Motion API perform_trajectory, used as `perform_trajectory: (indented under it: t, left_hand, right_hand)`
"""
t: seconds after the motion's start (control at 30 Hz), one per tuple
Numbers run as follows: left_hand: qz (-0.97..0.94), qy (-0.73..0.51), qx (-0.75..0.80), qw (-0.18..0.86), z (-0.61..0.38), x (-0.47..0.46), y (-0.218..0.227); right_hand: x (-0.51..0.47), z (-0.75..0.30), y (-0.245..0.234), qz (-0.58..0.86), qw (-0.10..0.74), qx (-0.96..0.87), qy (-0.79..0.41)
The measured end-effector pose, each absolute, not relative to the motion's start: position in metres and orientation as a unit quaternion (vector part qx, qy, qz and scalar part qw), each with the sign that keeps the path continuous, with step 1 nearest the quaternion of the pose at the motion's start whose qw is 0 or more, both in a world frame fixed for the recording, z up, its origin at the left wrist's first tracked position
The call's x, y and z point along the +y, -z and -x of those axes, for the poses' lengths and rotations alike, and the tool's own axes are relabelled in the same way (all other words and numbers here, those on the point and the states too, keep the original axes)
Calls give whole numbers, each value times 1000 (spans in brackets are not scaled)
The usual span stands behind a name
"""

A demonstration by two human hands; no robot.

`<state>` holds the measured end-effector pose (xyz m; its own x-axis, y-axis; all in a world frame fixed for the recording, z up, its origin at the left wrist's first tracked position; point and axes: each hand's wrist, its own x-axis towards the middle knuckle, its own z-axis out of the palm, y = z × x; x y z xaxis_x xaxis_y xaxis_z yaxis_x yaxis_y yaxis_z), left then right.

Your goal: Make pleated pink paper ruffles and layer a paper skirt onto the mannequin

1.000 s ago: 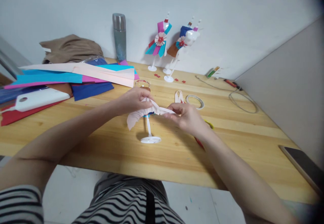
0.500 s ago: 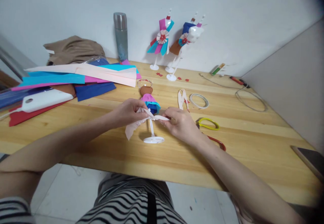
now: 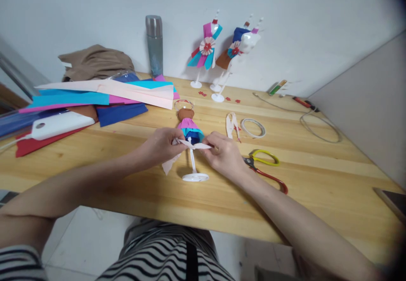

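A: Pale pink crinkled paper strip (image 3: 200, 146), where?
B: Between both hands, at the upper stem of the white plastic stand (image 3: 193, 161), just below the brown, pink, turquoise and blue layered dress (image 3: 188, 123).
A: Fingers?
B: Left hand (image 3: 163, 145) pinches it, tail hanging below. Right hand (image 3: 223, 154) pinches the other side.
A: Nearby?
B: Yellow-and-red-handled scissors (image 3: 250, 161) right of the right hand, white tape ring (image 3: 263, 132) beyond, on the light wooden counter (image 3: 142, 196).

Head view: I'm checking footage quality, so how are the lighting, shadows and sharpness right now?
In the head view, light looks soft; a shadow lies left of the white stand on the table; the far right darkens and blurs around the dark slab; the pale strip looks slightly soft.
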<state>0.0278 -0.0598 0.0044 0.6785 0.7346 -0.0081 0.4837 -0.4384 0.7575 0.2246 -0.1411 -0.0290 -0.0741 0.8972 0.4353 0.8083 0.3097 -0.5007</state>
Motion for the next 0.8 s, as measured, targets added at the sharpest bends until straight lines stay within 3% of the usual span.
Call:
perform_trajectory:
  t: [0.2, 0.5, 0.8]
  left_hand:
    - [-857, -173, 362, 324, -28, -63, -10]
    - [-842, -174, 378, 344, -29, -62, -10]
    - [-837, -173, 362, 373, -32, -60, -1]
  right_hand:
    - [-141, -224, 34, 584, 354, -728, -51]
    - [-141, -219, 27, 626, 339, -686, -146]
    - [-140, -218, 26, 625, 352, -679, -156]
